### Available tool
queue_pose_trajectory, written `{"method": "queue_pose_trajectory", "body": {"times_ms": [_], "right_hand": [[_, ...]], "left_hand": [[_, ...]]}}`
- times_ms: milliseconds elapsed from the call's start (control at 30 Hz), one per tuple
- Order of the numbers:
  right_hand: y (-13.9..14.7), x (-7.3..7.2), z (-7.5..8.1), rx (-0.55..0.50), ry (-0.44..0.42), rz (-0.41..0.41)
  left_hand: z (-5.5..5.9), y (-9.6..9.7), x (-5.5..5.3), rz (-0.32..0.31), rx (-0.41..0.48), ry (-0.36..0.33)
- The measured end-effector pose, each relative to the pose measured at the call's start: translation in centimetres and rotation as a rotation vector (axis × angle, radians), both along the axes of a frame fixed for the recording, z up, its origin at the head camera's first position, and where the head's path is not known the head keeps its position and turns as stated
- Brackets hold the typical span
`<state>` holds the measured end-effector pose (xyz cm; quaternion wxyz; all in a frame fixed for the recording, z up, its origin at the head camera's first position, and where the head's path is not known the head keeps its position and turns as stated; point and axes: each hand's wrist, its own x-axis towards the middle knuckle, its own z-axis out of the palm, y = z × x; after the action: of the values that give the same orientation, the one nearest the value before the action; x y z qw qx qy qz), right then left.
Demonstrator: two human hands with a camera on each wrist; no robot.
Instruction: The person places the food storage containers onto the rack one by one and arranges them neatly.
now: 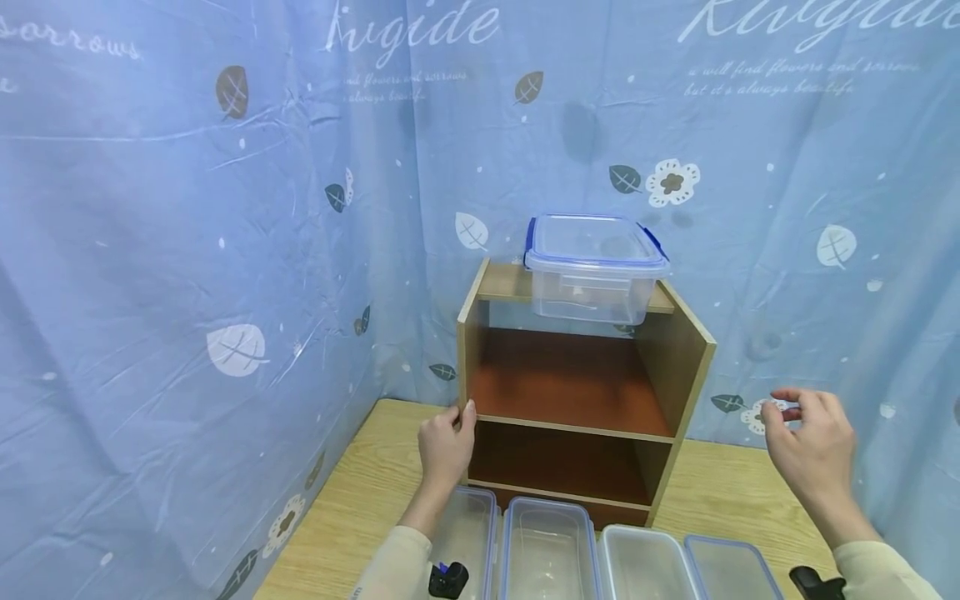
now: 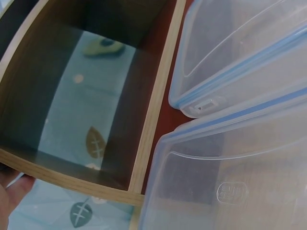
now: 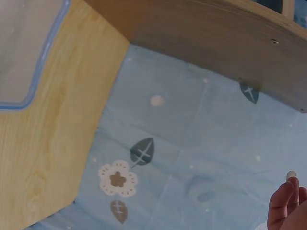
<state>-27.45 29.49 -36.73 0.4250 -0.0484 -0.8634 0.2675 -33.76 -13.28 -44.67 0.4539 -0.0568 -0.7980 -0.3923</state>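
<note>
A small wooden shelf unit (image 1: 585,429) with brown-red boards stands on the table. My left hand (image 1: 446,446) is at its left side panel, thumb at the front edge, gripping the panel. In the left wrist view, fingers (image 2: 18,190) show at the outer side of that panel; the rest of the hand is out of frame. My right hand (image 1: 813,442) is raised in the air to the right of the shelf unit, fingers loosely bent, holding nothing visible. A clear lidded plastic box (image 1: 596,271) with blue clips sits on top of the unit.
Clear plastic containers stand in a row before the shelf unit: two blue-rimmed ones (image 1: 551,546) at left, a whitish-rimmed one (image 1: 647,562), and another blue-rimmed one (image 1: 731,571) at right. Blue patterned curtains (image 1: 247,250) hang behind and left of the wooden table (image 1: 337,517).
</note>
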Motion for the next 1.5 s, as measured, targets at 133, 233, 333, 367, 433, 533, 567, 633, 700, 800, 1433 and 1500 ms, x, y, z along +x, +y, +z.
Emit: {"method": "queue_pose_trajectory", "body": {"times_ms": [133,233,333,367,433,533,567,633,700,800,1433,1500], "right_hand": [[0.1,-0.1,-0.7,0.023,-0.015,0.006],[0.1,-0.1,-1.1,0.032,-0.024,0.015],[0.2,-0.1,-1.5,0.036,-0.028,0.025],[0.2,-0.2,-1.6,0.04,-0.03,0.029],[0.3,-0.2,-1.9,0.062,-0.041,0.04],[0.5,-0.2,-2.4,0.1,-0.066,0.06],[0.6,-0.2,-2.5,0.107,-0.077,0.066],[0.9,-0.1,-2.9,0.121,-0.094,0.076],[1.2,-0.1,-3.3,0.133,-0.119,0.083],[1.5,-0.1,-3.9,0.151,-0.179,0.106],[3.1,-0.5,-7.1,0.197,-0.467,0.235],[3.4,-0.5,-7.4,0.2,-0.506,0.253]], "left_hand": [[-0.1,-0.1,-0.1,-0.004,-0.003,0.007],[-0.1,-0.1,-0.1,-0.005,-0.01,0.012],[0.0,-0.1,-0.1,-0.007,-0.014,0.011],[0.0,-0.1,-0.1,-0.009,-0.015,0.01],[0.0,-0.2,-0.1,-0.012,-0.013,0.01],[0.1,-0.2,0.0,-0.008,-0.014,0.013],[0.1,-0.2,0.0,-0.008,-0.014,0.014],[0.2,-0.1,0.0,-0.009,-0.014,0.019],[0.2,-0.1,0.1,-0.008,-0.015,0.022],[0.2,0.0,0.1,-0.005,-0.014,0.027],[0.0,0.0,-0.2,0.031,-0.027,0.04],[0.1,-0.1,-0.1,0.026,-0.024,0.027]]}}
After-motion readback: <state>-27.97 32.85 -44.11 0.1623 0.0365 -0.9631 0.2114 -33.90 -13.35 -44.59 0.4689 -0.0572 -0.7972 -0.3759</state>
